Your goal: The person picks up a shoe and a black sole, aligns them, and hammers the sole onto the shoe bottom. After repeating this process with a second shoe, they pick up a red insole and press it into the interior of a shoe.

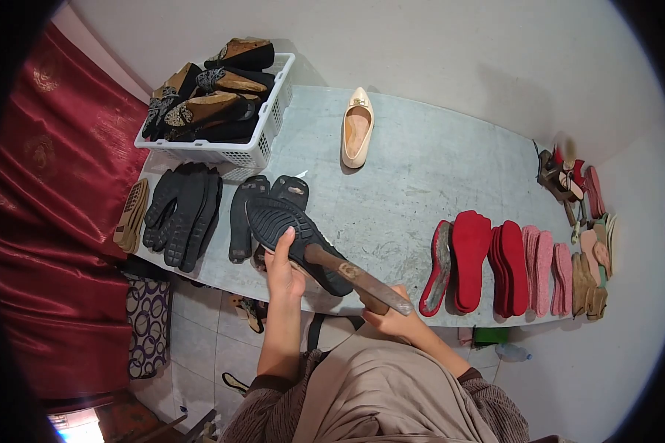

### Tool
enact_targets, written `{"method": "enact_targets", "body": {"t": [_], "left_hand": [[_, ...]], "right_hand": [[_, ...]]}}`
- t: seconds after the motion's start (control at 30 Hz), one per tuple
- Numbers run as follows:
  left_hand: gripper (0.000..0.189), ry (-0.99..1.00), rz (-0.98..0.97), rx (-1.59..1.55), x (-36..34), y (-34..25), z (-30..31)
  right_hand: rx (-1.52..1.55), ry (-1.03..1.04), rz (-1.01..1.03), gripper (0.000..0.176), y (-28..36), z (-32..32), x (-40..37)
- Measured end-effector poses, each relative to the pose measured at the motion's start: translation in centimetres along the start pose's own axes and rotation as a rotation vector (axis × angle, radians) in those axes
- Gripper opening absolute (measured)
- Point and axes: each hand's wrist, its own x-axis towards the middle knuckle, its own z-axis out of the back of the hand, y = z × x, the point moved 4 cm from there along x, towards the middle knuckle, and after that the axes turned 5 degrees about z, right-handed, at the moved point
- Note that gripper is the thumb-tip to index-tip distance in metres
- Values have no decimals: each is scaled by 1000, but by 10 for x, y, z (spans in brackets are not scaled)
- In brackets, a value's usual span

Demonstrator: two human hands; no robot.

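My left hand (282,275) is wrapped around a shoe and holds it tilted over the table's front edge, its ribbed black sole (284,220) turned up. The thumb presses on the sole's edge. In my right hand (396,325) is a hammer (362,282) with a worn brown surface; one end overlaps the middle of the sole in this view. The fingers of the right hand are partly hidden behind the hammer. Just beyond the held shoe lie black soles (241,229) on the table. A cream flat shoe (357,131) stands farther back.
A white basket (262,140) of black shoes on forms stands at the back left. Stacked black soles (192,214) and tan soles (131,215) lie at left. Red insoles (471,258) and pink insoles (538,269) line the right front edge of the table (421,170).
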Motion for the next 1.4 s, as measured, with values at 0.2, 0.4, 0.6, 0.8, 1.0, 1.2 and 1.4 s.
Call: {"method": "enact_targets", "body": {"t": [0.2, 0.4, 0.6, 0.8, 1.0, 1.2, 1.4], "left_hand": [[32, 41, 0, 87, 0, 7, -8], [34, 96, 37, 67, -2, 7, -9], [31, 83, 53, 97, -2, 9, -5], [27, 318, -18, 489, -3, 19, -4], [28, 339, 96, 475, -2, 31, -5], [21, 373, 63, 557, -12, 22, -17], [21, 373, 95, 601, -17, 24, -15]], "right_hand": [[-58, 3, -57, 21, 1, 5, 0], [-55, -27, -10, 23, 0, 0, -2], [-21, 28, -7, 31, -4, 7, -5], [-70, -47, 44, 22, 13, 19, 0], [-36, -54, -15, 19, 3, 12, -1], [-33, -24, 23, 24, 10, 12, 0], [-56, -55, 72, 25, 11, 10, -3]]}}
